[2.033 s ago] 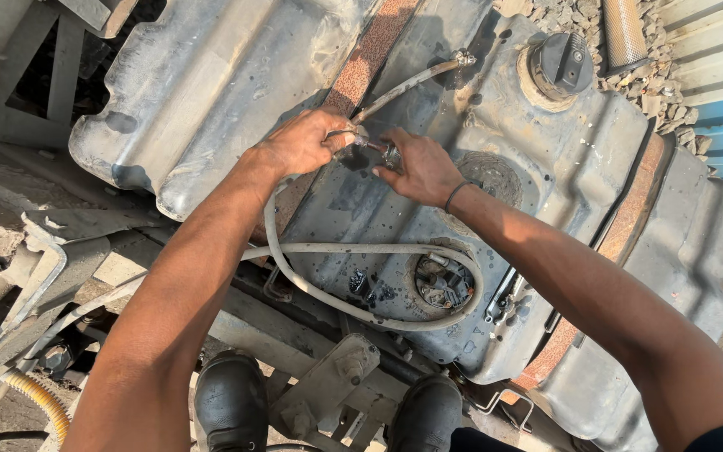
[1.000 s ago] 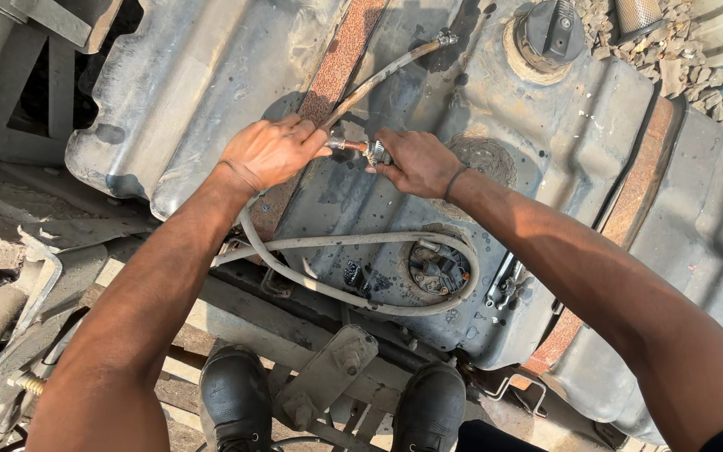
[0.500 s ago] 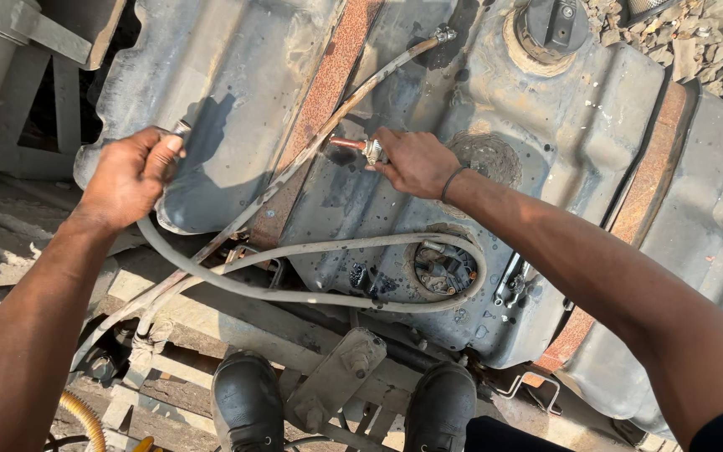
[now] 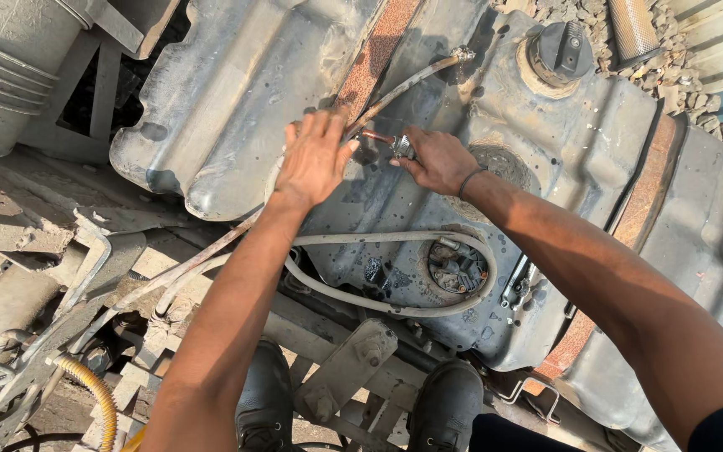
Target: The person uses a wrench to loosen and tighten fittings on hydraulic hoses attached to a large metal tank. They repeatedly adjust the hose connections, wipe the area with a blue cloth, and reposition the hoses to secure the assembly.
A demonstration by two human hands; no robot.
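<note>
A big dirty grey metal fuel tank [image 4: 236, 100] fills the view, crossed by rusty straps [image 4: 378, 50]. My right hand [image 4: 433, 159] pinches a small metal hose fitting [image 4: 401, 146] on top of the tank. My left hand [image 4: 315, 159] lies spread beside it, fingers apart, over a thin rusty pipe [image 4: 403, 84] that runs up to the right. A pale rubber hose [image 4: 378, 293] loops below both hands around a round sender opening [image 4: 458, 268].
A black filler cap [image 4: 564, 46] sits at the upper right, gravel beyond it. My two black boots [image 4: 445, 406] stand on frame rails below. A yellow corrugated hose [image 4: 94, 393] and cables lie at lower left. A ribbed cylinder [image 4: 10, 75] is at upper left.
My left hand left the hose at the tank's left edge and came back right, landing beside the fitting. My right hand stayed on the fitting.
</note>
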